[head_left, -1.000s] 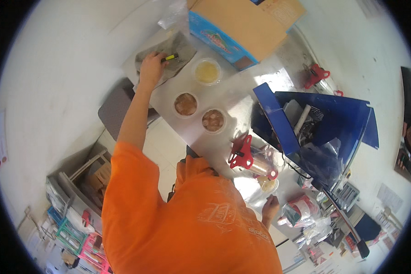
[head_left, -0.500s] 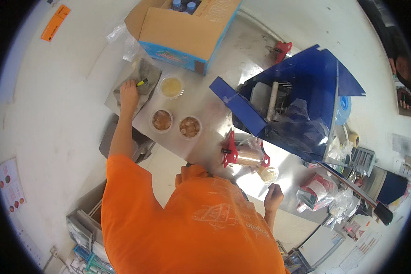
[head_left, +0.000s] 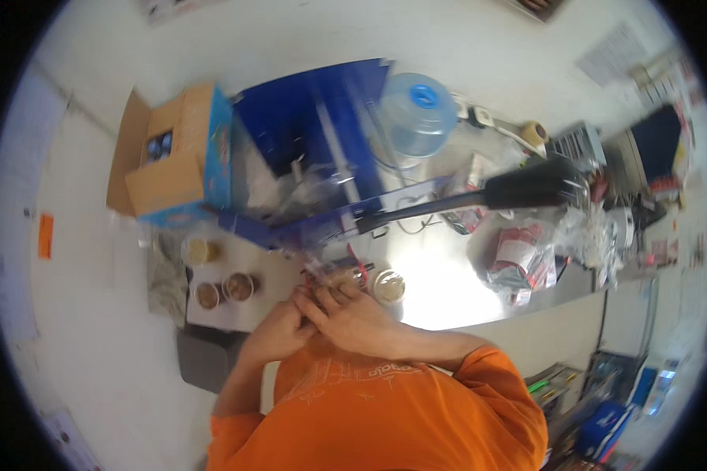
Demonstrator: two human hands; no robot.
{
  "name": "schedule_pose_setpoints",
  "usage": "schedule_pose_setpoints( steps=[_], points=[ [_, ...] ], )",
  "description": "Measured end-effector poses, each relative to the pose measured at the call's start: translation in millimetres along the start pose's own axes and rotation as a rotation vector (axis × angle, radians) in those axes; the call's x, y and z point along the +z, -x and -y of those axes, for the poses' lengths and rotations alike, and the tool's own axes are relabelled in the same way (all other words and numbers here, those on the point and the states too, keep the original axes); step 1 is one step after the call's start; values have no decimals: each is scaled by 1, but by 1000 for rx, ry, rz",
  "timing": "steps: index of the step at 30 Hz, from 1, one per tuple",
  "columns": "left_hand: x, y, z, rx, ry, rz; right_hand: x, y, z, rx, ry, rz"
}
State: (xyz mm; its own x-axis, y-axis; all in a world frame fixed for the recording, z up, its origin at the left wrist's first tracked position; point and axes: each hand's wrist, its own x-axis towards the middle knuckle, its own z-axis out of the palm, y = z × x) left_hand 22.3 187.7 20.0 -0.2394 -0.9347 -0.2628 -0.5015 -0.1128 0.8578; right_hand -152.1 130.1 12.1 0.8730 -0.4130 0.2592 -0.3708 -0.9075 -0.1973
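The left hand is curled, fingers bunched against the right hand, whose bent fingers overlap them; whether either pinches anything, I cannot tell. Counting left to right: one box toward ten o'clock of the hands, one cloth and three tubs between nine and ten, one roll, one pale tub past two. The roll lies at one o'clock, right by the fingertips; contact is unclear.
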Motion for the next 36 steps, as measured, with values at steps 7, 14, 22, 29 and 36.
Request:
schedule_pose_setpoints(
  steps=[7, 14, 22, 29, 36],
  points=[
    [65, -90, -64, -214, 429, 217, -57, 100, -133, 252, -653, 250],
    [-1, -25, -73, -593, 124, -184, -15, 132, -262, 732, -645, -103],
    [-72, -115, -122, -510, -373, -945, 69, 48, -303, 525, -740, -74],
    [-58, -191, -119, -644, -466, -513, 69, 19, -315, 222, -747, 2],
    [-64, -209, -105, -752, -530, -539, 55, 50, -319, 176, -758, -74]
  ],
)
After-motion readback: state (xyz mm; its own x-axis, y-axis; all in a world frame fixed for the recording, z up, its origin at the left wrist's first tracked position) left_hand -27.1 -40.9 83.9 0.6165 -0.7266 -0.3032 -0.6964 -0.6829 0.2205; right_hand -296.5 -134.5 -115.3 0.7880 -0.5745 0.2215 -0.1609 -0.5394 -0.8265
